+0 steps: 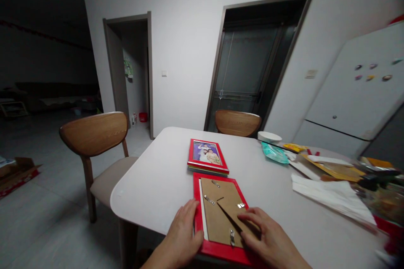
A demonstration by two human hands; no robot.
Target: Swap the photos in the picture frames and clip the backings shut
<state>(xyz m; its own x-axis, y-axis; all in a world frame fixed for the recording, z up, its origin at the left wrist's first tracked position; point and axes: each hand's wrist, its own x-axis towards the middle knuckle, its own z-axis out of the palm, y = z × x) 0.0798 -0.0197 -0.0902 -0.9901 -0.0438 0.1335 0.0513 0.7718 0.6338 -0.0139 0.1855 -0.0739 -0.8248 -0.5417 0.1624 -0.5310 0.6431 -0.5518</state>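
Observation:
A red picture frame (221,250) lies face down on the table, its brown backing board (214,222) showing. Metal clips (232,238) sit along the edges of the board. My left hand (181,235) grips the frame's left side, with the thumb on the lower left of the rim. With its fingers bent, my right hand (268,235) holds the brown stand flap (232,211), which is tilted partly up from the board. Just beyond lies a small stack topped by another red picture frame (191,151), photo side up, showing people in light clothes.
The white table (151,176) has a rounded left corner. On its right are a white bowl (269,136), a teal packet (274,152), white paper (334,197) and other clutter. Wooden chairs (97,134) stand left and behind. A white fridge (353,101) is at right.

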